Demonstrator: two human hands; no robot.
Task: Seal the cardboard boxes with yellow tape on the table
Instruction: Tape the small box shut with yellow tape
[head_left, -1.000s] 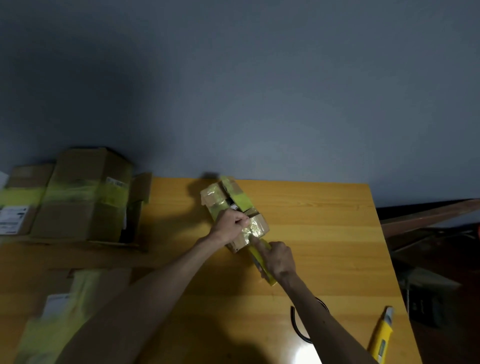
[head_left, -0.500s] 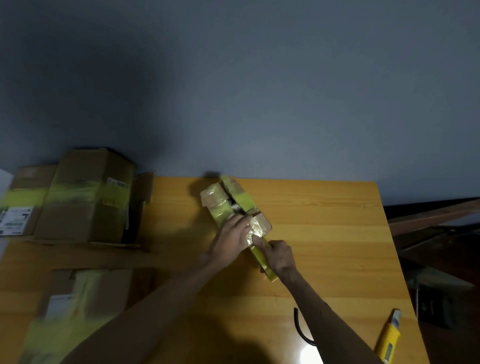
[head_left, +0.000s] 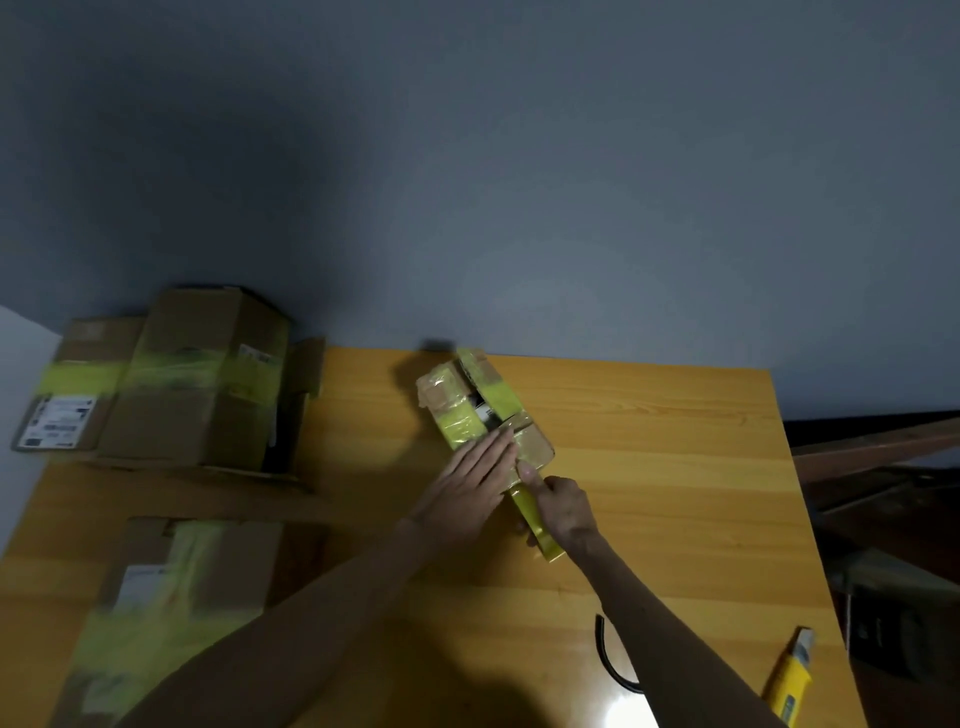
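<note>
Under left hand's (head_left: 467, 493) flat fingers (head_left: 496, 451), box (head_left: 536, 447); right hand (head_left: 563, 506) seemingly pinching tape (head_left: 549, 552).

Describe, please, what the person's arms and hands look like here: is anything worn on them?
Both forearms are bare along the whole length in view, with no sleeve edge showing. The left hand and the right hand are ungloved. No watch, bracelet or ring can be made out at either wrist or on the fingers, though the picture is dim and slightly blurred.

Dim room, plain blue-grey wall (head_left: 519, 182), yellow wooden table (head_left: 675, 493) against it, light glare on tabletop
</note>
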